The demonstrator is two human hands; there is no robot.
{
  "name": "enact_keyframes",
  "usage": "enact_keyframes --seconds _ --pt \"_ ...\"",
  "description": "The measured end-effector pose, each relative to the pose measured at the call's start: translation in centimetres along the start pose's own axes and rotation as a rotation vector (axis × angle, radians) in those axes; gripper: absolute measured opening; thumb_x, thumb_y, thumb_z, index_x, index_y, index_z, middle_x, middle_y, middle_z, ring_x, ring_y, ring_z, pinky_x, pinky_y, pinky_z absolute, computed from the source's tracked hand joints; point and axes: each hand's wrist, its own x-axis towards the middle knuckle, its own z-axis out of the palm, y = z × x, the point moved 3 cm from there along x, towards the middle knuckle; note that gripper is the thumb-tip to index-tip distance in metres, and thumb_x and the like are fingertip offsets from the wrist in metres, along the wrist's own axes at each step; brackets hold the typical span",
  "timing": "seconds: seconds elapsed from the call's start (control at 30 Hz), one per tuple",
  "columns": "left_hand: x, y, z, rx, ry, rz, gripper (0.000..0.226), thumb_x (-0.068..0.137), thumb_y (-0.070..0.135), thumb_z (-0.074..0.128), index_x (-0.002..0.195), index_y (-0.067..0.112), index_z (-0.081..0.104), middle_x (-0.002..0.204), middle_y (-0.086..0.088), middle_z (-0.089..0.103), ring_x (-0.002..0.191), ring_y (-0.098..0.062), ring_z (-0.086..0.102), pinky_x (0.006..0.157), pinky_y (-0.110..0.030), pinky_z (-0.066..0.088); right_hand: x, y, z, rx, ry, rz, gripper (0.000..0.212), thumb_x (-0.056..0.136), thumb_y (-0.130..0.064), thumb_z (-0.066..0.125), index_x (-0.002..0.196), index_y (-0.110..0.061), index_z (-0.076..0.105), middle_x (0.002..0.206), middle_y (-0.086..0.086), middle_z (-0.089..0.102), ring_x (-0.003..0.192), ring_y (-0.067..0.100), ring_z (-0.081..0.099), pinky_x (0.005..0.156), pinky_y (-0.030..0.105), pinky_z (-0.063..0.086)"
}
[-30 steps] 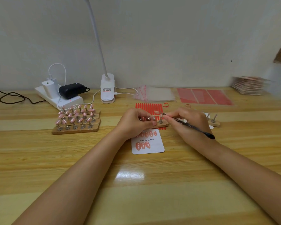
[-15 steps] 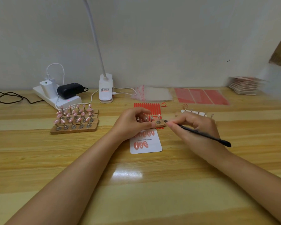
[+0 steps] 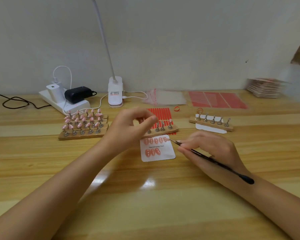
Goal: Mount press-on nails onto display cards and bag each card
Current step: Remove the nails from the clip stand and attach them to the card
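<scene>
Our right hand (image 3: 210, 149), pinching the tool (image 3: 213, 161), has moved its tip from the wooden stand (image 3: 163, 131) to the card (image 3: 158, 150); left hand (image 3: 128, 129) has lifted, fingers loosely curled, apparently empty.

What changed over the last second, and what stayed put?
The right hand brought the black tool down from the wooden stand to the display card, a nail at its tip. The left hand let go of the stand. The card stayed put.
</scene>
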Motion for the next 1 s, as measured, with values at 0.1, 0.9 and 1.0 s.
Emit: enact_keyframes --seconds 0.1,0.9,1.0 --pt "-0.6 -0.4 0.7 -0.260 -0.123 -0.356 0.024 0.089 0.031 0.057 0.073 0.019 0.070 0.052 0.012 0.053 0.047 -0.001 0.044 0.044 -0.013 0.034 0.0 -0.4 0.1 -0.070 0.022 -0.141 0.011 0.082 -0.009 0.068 0.077 0.000 0.071 0.082 0.008 0.069 0.076 0.011 0.063 0.072 0.017 0.050" --pt "-1.8 0.1 2.4 -0.822 -0.436 -0.837 0.011 0.059 0.026 0.070 0.057 0.015 0.073 0.045 0.009 0.030 0.033 -0.002 0.020 0.029 -0.010 0.014 0.4 -1.1 -0.6 0.107 0.185 0.244 0.015 0.087 -0.026 0.056 0.097 -0.019 0.065 0.076 -0.001 0.070 0.071 -0.002 0.064 0.064 0.008 0.045" --pt "-1.9 0.8 3.4 -0.805 -0.327 -0.789 0.015 0.070 0.025 0.071 0.058 0.016 0.074 0.045 0.009 0.028 0.034 -0.002 0.019 0.028 -0.012 0.015 1.1 -1.5 0.2 0.079 0.145 0.252 0.008 0.083 -0.026 0.066 0.086 -0.018 0.067 0.077 -0.007 0.069 0.073 -0.002 0.063 0.067 0.011 0.045"
